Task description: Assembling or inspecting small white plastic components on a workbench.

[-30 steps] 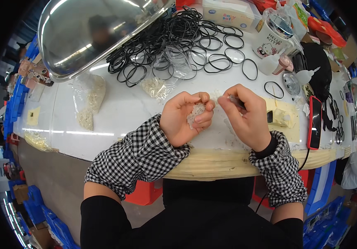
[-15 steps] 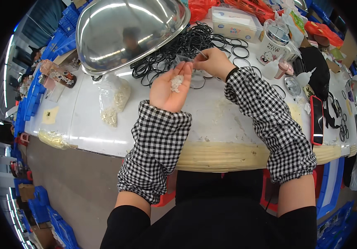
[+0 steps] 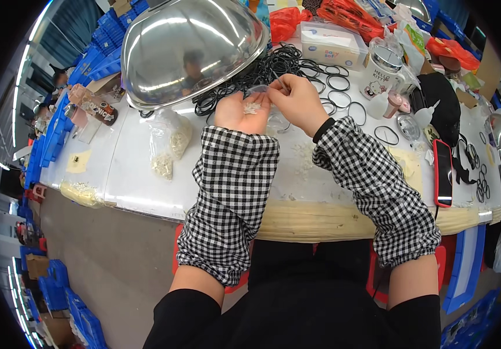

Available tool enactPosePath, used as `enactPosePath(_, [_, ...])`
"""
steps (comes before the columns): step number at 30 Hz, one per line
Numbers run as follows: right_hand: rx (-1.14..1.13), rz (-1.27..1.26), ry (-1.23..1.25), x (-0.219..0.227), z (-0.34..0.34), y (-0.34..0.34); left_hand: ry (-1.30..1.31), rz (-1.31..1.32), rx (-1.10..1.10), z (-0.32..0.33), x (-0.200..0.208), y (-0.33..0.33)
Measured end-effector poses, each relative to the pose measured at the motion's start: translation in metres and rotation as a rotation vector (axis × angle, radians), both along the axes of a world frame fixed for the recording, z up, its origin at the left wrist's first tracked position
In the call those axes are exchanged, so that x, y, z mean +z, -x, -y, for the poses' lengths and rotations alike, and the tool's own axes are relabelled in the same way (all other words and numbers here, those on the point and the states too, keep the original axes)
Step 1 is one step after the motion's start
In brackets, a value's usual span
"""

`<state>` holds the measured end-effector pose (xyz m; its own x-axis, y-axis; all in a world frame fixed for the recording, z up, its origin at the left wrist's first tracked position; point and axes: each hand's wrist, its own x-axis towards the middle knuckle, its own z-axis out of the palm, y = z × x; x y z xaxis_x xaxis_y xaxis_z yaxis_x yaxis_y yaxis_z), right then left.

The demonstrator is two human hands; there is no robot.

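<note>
My left hand [image 3: 234, 116] lies palm up, slightly cupped, with a small heap of white flake-like pieces [image 3: 251, 109] in the palm. Just to its right, my right hand [image 3: 298, 99] is closed in a pinch on a thin metal tool [image 3: 281, 84], which looks like tweezers. The tool's lower tip is hidden by the fingers, close to the left fingertips. Behind both hands spreads a tangled pile of black rings [image 3: 282, 58]. A clear plastic bag [image 3: 175, 136] with more pale pieces rests left of my left hand.
A large shiny metal dome [image 3: 192, 52] stands at the back left. At the back right are a clear box [image 3: 333, 45], a white mug [image 3: 381, 70] and red plastic bags [image 3: 355, 17]. A red-edged phone [image 3: 443, 174] lies near the right front edge. Loose flakes [image 3: 303, 157] dot the tabletop.
My left hand has tilted flatter and its fingers have drawn nearer to me. My right hand has shifted slightly right and nearer. The whole view has turned a little.
</note>
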<state>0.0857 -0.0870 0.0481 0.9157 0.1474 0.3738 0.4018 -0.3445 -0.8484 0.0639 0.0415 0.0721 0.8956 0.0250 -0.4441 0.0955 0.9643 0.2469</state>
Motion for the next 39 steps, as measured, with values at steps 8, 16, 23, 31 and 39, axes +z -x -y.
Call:
enactPosePath(8, [0.061,-0.049,0.044,-0.004,-0.010,-0.002,-0.203,0.076,-0.223,-0.010,0.007,-0.012])
enactPosePath(16, [0.125,-0.256,0.028,-0.018,-0.008,-0.023,-0.489,0.018,-0.333,-0.017,-0.006,-0.025])
enactPosePath(23, [0.210,-0.348,0.057,-0.009,-0.005,-0.011,-0.643,0.016,-0.404,-0.014,-0.010,-0.021])
enactPosePath(31, [0.215,-0.324,0.016,-0.038,-0.001,-0.027,-0.838,-0.055,-0.534,-0.002,-0.002,-0.016])
enactPosePath(39, [0.204,-0.341,-0.036,-0.029,-0.001,-0.016,-1.058,0.004,-0.634,-0.020,-0.004,-0.014])
